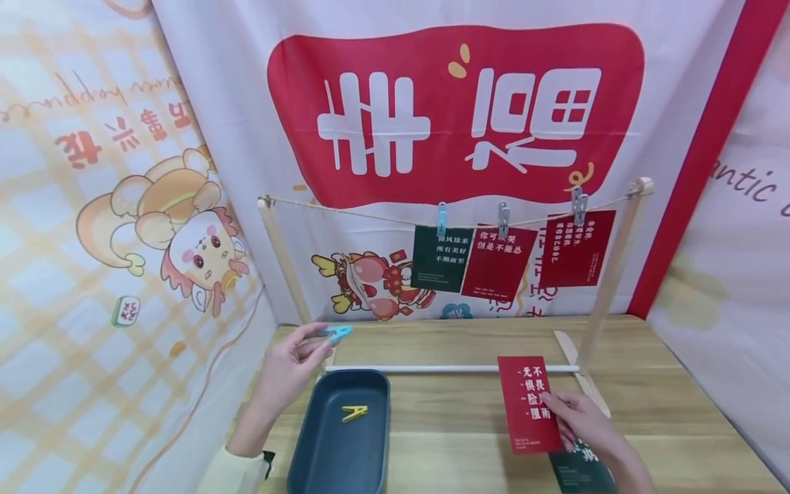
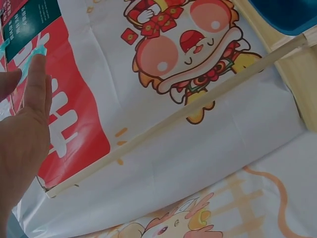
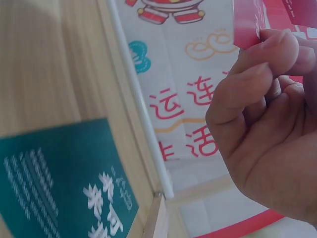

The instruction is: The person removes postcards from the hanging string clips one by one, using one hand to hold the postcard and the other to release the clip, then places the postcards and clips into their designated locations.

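My left hand [image 1: 291, 363] pinches a light blue clothespin [image 1: 337, 333] between thumb and fingers, above the far end of the dark blue tray [image 1: 387, 412]. In the left wrist view only part of that clothespin [image 2: 40, 51] shows past the fingers. My right hand [image 1: 580, 415] grips a red card [image 1: 521, 412] with white writing by its right edge, held over the table. Below that hand a green card [image 1: 580, 470] lies on the wood, partly covered in the head view; the right wrist view shows more of this green card [image 3: 64, 178].
A yellow clothespin [image 1: 354, 413] lies in the tray. Behind stands a wooden frame [image 1: 611, 267] with a string [image 1: 370, 217]; one green card [image 1: 439, 261] and two red cards hang from it by clothespins. A white rod [image 1: 444, 369] joins the frame's feet.
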